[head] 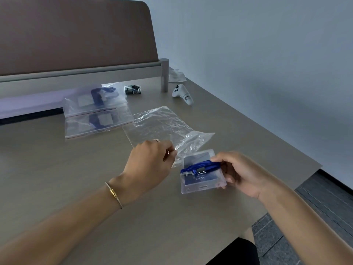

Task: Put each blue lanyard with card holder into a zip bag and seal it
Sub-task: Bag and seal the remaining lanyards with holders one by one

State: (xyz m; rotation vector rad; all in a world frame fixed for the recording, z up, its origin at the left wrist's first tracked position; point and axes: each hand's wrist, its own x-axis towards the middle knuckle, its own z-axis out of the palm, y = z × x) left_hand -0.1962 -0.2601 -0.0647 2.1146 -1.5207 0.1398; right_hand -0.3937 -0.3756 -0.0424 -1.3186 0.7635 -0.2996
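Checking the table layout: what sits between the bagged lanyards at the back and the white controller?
In the head view, a small dark packet lies on the table between the bagged lanyards and the white controller.

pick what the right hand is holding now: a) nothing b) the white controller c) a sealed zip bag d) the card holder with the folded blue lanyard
d: the right hand grips the card holder with the folded blue lanyard on top, at the mouth of the zip bag that the left hand pinches.
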